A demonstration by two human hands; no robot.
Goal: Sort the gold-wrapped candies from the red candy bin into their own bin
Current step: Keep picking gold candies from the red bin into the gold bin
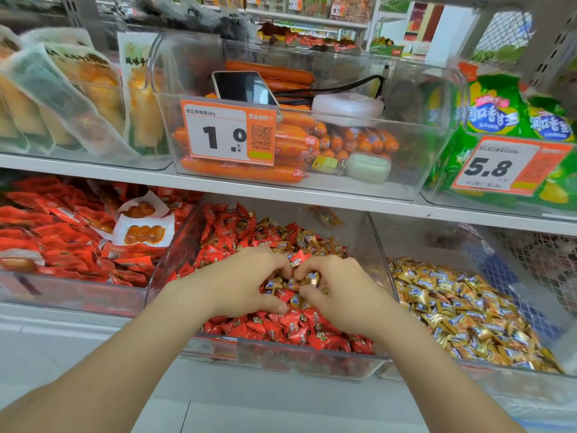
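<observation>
The lower shelf [62,314] carries 3 clear bins: snack bin [71,292], red candy bin [281,360], gold candy bin [437,245].

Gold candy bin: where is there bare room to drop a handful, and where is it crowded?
Bare floor lies at the back of the gold candy bin, between the gold pile and the shelf edge above. The red candy bin's back right corner is nearly bare. Crowded: its middle, where the left hand and right hand hold gold candies.

Upper shelf, facing me: sausages [290,142] behind price tag [229,135] reading 1.0
On the sausages: phone [243,87]
My lower left: red snack packets [62,232]
</observation>
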